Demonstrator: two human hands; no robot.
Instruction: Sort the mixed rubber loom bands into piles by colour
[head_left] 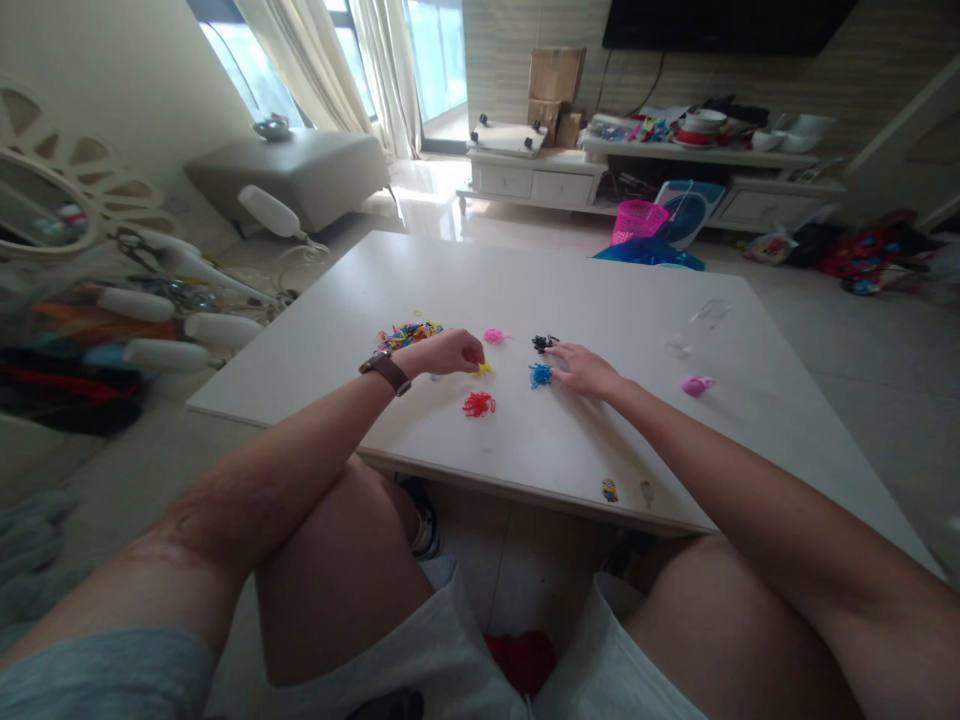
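Observation:
My left hand (454, 352), with a watch on its wrist, is pinched closed just above a small yellow pile (484, 370). What its fingertips hold, if anything, is too small to make out. My right hand (583, 370) rests on the table with fingers apart, its tips beside a black pile (543, 343) and a blue pile (539, 376). Nearer me lies a red pile (478, 404), and a pink pile (494, 336) sits farther back. The piles look like small thin loops, perhaps paper clips or rubber bands. Partly behind my left wrist is a mixed-colour heap (405, 336).
On the white table (570, 440), a clear plastic container (703, 325) and a pink item (697, 385) lie to the right. A small yellow cartoon sticker (609, 490) is at the near edge. A pink basket (637, 220) stands beyond the table.

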